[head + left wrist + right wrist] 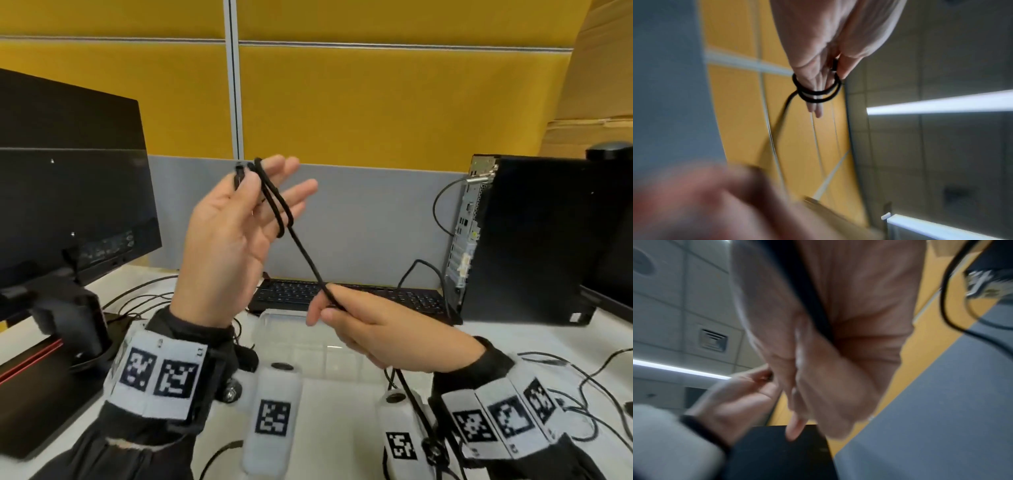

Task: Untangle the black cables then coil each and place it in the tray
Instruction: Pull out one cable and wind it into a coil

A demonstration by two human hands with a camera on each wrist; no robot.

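My left hand [253, 192] is raised palm toward me, fingers nearly straight, with a black cable [305, 253] looped twice around them. Its thumb pinches the cable's plug end [238, 174] against the index finger. The left wrist view shows both loops [818, 94] circling the fingers [815, 107]. From the loops the cable runs taut, down and right, into my right hand [342, 311], whose curled fingers grip it; the remaining cable drops past that wrist. In the blurred right wrist view the cable [809, 296] crosses the right palm. A clear plastic tray [274, 329] sits on the desk below both hands.
A dark monitor [68, 188] stands at the left, a black keyboard [359, 296] behind the tray, and a PC tower [531, 240] at the right. Thin black cables [582, 383] trail over the white desk at the right and near the monitor base. Yellow partition panels close the back.
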